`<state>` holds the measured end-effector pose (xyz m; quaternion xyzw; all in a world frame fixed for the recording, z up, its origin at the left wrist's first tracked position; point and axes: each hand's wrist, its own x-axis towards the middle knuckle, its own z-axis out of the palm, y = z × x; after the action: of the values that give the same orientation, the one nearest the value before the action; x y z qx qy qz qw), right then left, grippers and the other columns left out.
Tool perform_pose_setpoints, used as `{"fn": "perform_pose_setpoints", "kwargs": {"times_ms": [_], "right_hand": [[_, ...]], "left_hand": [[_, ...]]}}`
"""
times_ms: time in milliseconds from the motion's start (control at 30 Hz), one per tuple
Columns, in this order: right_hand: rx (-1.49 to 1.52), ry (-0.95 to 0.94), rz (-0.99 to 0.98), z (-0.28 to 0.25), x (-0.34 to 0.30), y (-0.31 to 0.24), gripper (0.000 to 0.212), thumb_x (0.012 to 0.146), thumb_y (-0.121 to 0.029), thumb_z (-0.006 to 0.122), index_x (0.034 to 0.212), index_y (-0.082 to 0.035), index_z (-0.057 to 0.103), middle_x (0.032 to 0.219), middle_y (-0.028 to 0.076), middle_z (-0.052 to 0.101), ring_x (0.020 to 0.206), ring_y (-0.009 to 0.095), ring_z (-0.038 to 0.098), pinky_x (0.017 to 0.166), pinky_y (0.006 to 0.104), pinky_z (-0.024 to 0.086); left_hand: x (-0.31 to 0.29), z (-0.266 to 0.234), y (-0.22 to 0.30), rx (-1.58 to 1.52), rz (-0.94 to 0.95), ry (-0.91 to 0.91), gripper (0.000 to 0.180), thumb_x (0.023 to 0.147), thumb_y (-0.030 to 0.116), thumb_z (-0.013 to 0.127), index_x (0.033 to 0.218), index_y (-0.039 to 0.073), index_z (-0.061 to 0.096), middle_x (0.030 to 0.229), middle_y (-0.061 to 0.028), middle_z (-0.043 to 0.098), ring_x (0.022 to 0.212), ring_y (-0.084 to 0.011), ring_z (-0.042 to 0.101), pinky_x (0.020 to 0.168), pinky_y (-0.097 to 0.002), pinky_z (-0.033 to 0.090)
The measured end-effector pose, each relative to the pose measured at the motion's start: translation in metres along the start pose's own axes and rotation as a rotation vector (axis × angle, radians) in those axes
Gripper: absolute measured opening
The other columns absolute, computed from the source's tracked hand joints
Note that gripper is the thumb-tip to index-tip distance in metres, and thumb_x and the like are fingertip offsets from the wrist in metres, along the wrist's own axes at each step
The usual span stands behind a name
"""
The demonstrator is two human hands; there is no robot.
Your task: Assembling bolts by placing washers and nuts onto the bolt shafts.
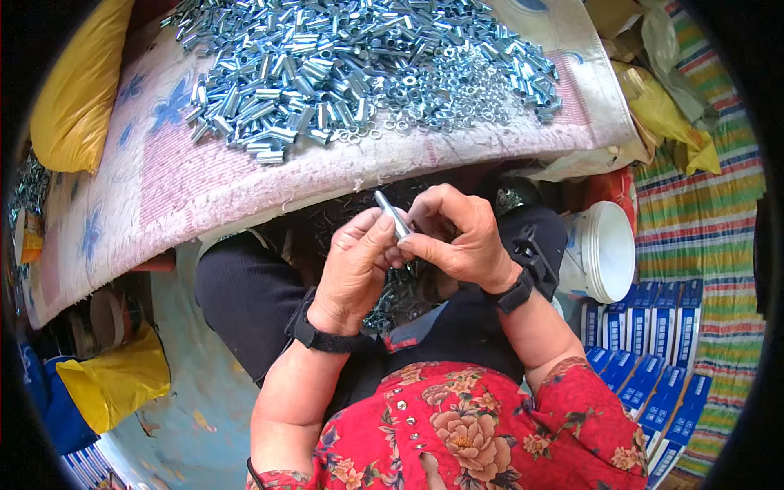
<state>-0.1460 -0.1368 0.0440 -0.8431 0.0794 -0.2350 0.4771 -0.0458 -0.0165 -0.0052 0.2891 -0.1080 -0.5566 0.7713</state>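
Across the bench (184, 192), metal sleeves (302, 77) lay heaped just beyond the person, probably for easy reach. The left hand (353, 265) pinched a slim silver metal piece (390, 210) between thumb and fingers, seemingly to steady it. Held above the lap near the bench's front edge, its long axis slanted, the free end pointing forward and leftward. The right hand (457, 238) pinched near its closer end, apparently for finer control.
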Motion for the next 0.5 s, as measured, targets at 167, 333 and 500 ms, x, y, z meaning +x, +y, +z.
{"fn": "perform_pose_setpoints", "kwargs": {"times_ms": [167,333,500], "right_hand": [[0.005,0.011,0.021,-0.004,0.014,0.006,0.016,0.070,-0.008,0.069,0.080,-0.002,0.058,0.067,0.007,0.054,0.056,0.011,0.052,0.050,0.0243,0.041],[-0.403,0.142,-0.145,-0.028,0.069,0.034,0.010,0.073,-0.009,0.064,0.079,-0.002,0.061,0.074,0.012,0.058,0.063,0.025,0.058,0.056,0.0312,0.046],[-0.607,0.018,-0.220,-0.023,0.103,0.066,0.012,0.071,-0.008,0.062,0.082,-0.003,0.063,0.077,0.011,0.058,0.068,0.027,0.058,0.060,0.0324,0.047]], "left_hand": [[0.002,-0.008,0.006,-0.011,-0.003,-0.013,0.026,0.089,0.021,0.051,0.103,-0.001,0.054,0.084,-0.0086,0.062,0.065,-0.0151,0.062,0.052,-0.0195,0.048],[0.008,-0.006,0.012,0.062,0.041,0.020,0.030,0.090,0.020,0.049,0.110,-0.003,0.052,0.086,-0.0102,0.062,0.066,-0.0152,0.062,0.054,-0.0196,0.048],[0.008,-0.011,0.013,0.152,0.036,0.111,0.032,0.089,0.020,0.050,0.112,-0.003,0.051,0.087,-0.0116,0.063,0.067,-0.0154,0.062,0.055,-0.0201,0.047]]}}
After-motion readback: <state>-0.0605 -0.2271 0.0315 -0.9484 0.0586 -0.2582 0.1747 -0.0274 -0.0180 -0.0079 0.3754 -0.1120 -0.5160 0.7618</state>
